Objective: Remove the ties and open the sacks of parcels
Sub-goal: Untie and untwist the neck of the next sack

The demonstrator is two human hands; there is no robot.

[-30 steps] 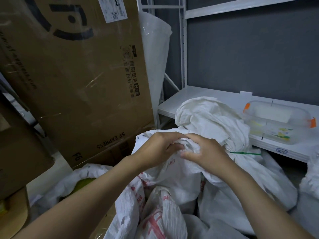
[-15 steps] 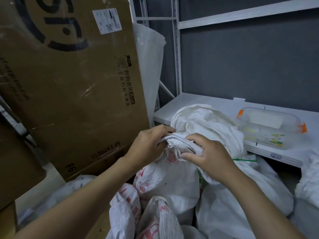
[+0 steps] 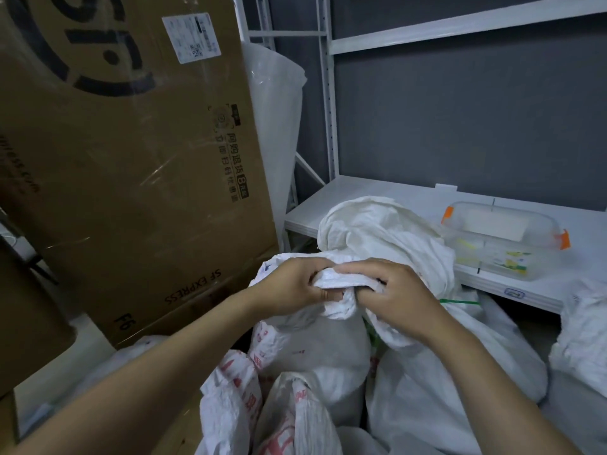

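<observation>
**Sack neck clenched in both hands**

A grey wall [image 3: 460, 126] is seen at 1 o'clock, and a white shelf [image 3: 377, 195] runs below it toward 3 o'clock. A clear container [image 3: 502, 238] with orange clips is set on the shelf at 3 o'clock. A large cardboard box [image 3: 131, 178] is leaned at 10 o'clock, with a white label [image 3: 192, 37] stuck near its top edge.

White sacks are piled from the centre down to 6 o'clock. The bunched neck of the near sack [image 3: 341, 280], printed in red lower down, is held at the centre. It is clenched by the left hand [image 3: 289, 290] from 9 o'clock and by the right hand [image 3: 397, 297] from 3 o'clock. Fingers are curled into the fabric, and the hands are almost touching.

A second sack [image 3: 371, 224] is heaped just behind, at 12 o'clock of the hands. A green tie [image 3: 458, 302] is seen at 3 o'clock of the right hand, against that second sack. Whether the clenched neck is tied cannot be told.
</observation>
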